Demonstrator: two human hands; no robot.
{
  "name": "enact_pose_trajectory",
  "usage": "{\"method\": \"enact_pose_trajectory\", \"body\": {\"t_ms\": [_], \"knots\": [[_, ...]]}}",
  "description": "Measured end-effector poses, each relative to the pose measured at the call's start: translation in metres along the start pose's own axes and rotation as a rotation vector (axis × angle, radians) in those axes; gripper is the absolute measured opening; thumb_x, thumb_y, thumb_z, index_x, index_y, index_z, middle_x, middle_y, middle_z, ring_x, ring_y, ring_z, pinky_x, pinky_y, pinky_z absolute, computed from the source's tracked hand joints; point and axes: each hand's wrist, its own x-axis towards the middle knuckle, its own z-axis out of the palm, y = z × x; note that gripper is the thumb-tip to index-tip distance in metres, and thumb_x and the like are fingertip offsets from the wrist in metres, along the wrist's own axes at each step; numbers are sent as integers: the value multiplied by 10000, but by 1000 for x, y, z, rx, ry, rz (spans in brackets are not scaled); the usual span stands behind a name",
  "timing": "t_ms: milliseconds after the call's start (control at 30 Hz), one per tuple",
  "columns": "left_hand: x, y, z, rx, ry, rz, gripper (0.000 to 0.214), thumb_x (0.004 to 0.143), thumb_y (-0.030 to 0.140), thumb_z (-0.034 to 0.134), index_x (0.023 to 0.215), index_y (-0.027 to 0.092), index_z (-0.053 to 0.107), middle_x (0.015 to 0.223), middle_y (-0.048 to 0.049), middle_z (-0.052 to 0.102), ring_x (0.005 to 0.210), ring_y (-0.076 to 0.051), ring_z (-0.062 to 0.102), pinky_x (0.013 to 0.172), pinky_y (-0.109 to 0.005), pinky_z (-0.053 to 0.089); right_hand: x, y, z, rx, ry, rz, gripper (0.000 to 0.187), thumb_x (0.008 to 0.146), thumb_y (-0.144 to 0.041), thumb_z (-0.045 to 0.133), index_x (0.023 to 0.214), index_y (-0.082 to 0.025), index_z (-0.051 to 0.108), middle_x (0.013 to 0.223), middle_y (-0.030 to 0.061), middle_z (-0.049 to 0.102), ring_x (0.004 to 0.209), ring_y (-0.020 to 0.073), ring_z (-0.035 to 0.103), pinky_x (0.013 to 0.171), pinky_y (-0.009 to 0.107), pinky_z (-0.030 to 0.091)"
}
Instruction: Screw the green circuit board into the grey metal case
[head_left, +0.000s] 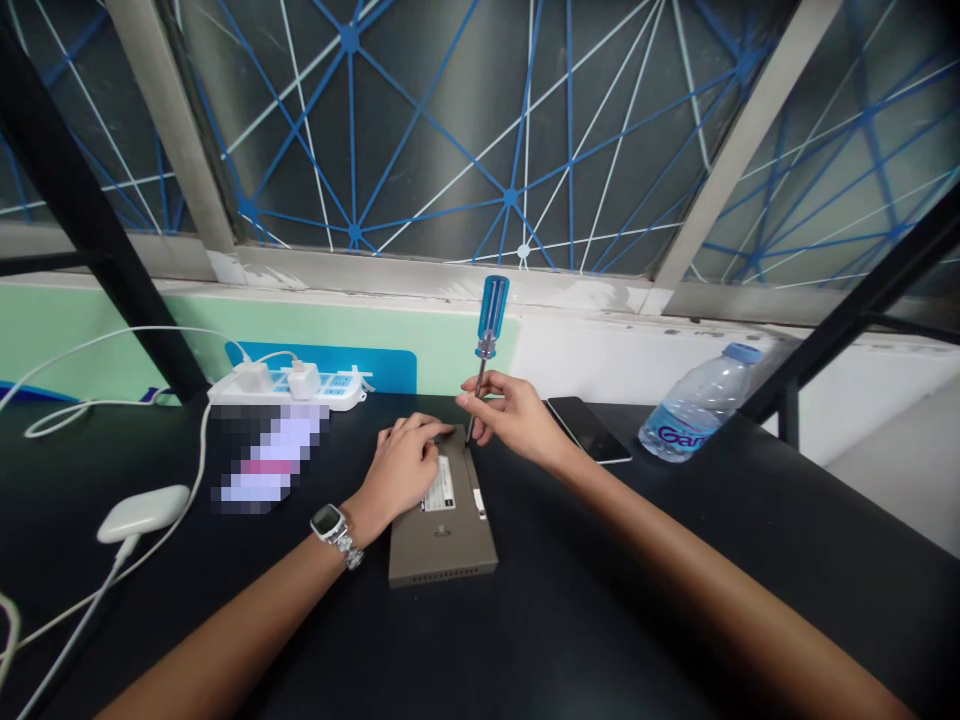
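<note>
Head view: the box (463, 522) lies flat on the surface (570, 620). Left hand (405, 462), unclenched, rests on the box's far left, likely bracing it; right hand (516, 412) pinches the screwdriver (491, 312) near-upright at the box's far right, likely for alignment.

Near desk (465, 650) free; btl (694, 405) back-R

White pwr strip (341, 394) w/ white plugs (303, 380) seated is set at back L of blk desk (570, 630). White cable (203, 430) is run past white rounded case (142, 513), which is wired too. Pixelated item (274, 462) is laid nr strip, details hidden. Dark phone (589, 430) is laid back R, nr blue-capped btl (694, 405). Window (420, 130) behind is crossed by blue/white lines.
</note>
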Motion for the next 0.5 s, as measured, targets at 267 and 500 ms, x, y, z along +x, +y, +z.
{"method": "enact_pose_trajectory", "body": {"t_ms": [267, 500], "knots": [[0, 0, 0, 3, 2, 5, 482, 864, 98, 403, 1200, 342, 648, 1222, -4, 629, 1112, -251, 548, 933, -449, 402, 2, -3, -3, 84, -37, 34, 311, 756, -441, 741, 770, -148, 636, 750, 65, 709, 544, 125, 650, 528, 260, 563], [0, 0, 0, -9, 1, 5, 469, 860, 99, 394, 1177, 325, 656, 1216, -10, 634, 1110, -250, 546, 928, -450, 394, -1, -9, -4, 11, -118, 29, 344, 855, -412, 639, 1073, -146, 628, 1032, 103, 694, 542, 88, 630, 482, 233, 539]]}}
